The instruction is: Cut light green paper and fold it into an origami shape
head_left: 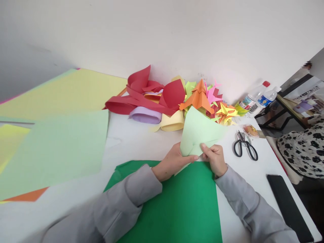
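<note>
My left hand (172,162) and my right hand (216,158) both pinch a folded pale green paper (198,131), held upright just above a dark green sheet (177,206) on the white table (131,141). The left thumb presses on the paper's lower fold. The right fingers grip its lower right corner. Both arms wear grey sleeves.
A heap of folded paper figures and curled strips (177,101) lies at the back by the wall. Large pale green (55,152) and yellow (65,91) sheets lie left. Black scissors (244,145), two bottles (258,98) and a black phone (288,206) are right, near the table edge.
</note>
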Tool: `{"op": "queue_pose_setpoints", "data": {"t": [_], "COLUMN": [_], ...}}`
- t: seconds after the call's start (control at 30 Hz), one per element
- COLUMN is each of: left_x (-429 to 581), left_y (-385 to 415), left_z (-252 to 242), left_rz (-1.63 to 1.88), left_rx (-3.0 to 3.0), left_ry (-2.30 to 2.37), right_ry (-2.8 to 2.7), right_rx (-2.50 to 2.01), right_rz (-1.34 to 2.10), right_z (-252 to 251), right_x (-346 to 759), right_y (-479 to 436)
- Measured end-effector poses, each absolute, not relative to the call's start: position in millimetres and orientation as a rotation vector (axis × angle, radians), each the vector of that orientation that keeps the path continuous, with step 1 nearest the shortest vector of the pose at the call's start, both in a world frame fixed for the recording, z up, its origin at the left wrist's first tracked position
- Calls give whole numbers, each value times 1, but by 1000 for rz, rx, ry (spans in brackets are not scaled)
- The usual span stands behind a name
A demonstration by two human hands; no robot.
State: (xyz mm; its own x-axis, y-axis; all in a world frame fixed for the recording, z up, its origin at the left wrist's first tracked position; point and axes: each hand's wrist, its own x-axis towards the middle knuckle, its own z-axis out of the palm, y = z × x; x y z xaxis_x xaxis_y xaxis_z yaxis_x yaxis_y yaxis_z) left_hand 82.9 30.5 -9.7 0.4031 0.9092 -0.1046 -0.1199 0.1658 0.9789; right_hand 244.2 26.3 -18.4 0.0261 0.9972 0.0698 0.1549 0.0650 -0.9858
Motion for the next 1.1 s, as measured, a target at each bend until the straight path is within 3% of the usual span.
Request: {"op": "queue_pose_setpoints", "data": {"t": [0.8,1.1], "left_x": [83,85], "left_y": [32,30], "left_z": [-11,-12], "left_rz": [846,922], "left_rx": [1112,1105], "left_ry": [884,920], "right_ry": [-847,-1439], "right_rx": [-1106,-1277], "right_rz": [1009,1211], "right_z": [-18,-21], "right_x": [264,252], "right_y": [54,32]}}
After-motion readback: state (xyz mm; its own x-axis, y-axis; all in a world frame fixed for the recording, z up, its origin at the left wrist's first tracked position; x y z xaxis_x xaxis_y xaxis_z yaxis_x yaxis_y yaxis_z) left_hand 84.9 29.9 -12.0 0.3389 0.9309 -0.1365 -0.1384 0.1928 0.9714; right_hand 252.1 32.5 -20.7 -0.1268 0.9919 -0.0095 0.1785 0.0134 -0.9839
